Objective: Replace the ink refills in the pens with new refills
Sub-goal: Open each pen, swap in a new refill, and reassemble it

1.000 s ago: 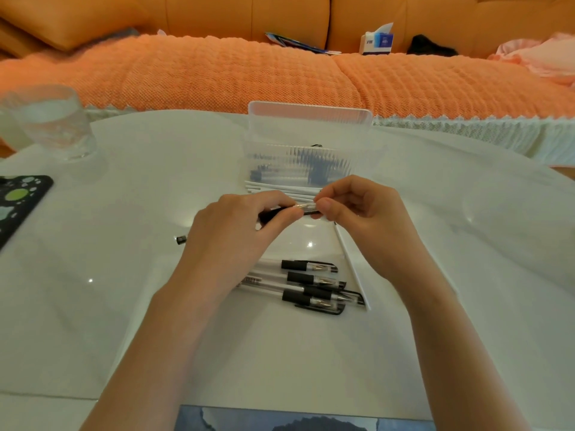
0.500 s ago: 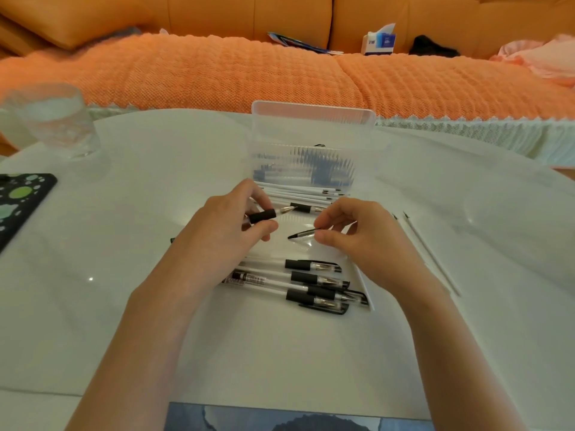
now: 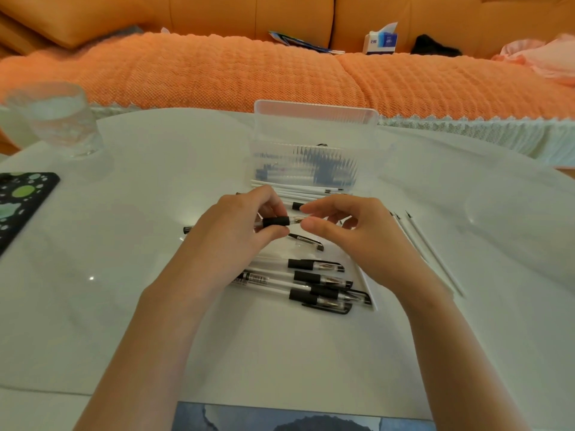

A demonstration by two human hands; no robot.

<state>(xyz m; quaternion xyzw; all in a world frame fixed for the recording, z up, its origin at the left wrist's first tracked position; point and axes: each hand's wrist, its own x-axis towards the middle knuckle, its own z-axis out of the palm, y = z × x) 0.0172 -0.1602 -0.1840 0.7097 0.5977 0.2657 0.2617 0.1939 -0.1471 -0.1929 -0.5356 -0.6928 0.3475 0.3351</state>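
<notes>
My left hand (image 3: 231,234) grips a clear pen with a black rubber grip (image 3: 275,221), held level above the white table (image 3: 124,244). My right hand (image 3: 354,234) is at the pen's tip end, thumb and forefinger slightly apart around the tip; I see no firm pinch. A small clear piece with a dark end (image 3: 306,241) lies on the table just below the held pen. Several more pens (image 3: 320,284) lie side by side under my hands. White refills (image 3: 298,193) are piled in front of a clear plastic box (image 3: 311,164).
Two thin white refills (image 3: 435,256) lie to the right of my right hand. A glass of water (image 3: 56,119) stands at the far left, and a black phone case with green dots (image 3: 21,197) lies near it. A small black part (image 3: 186,229) lies left of my left hand. An orange sofa runs behind the table.
My right hand has let go of the small clear piece, which now lies on the table, and has risen to the tip of the pen. The left hand has turned the pen level.
</notes>
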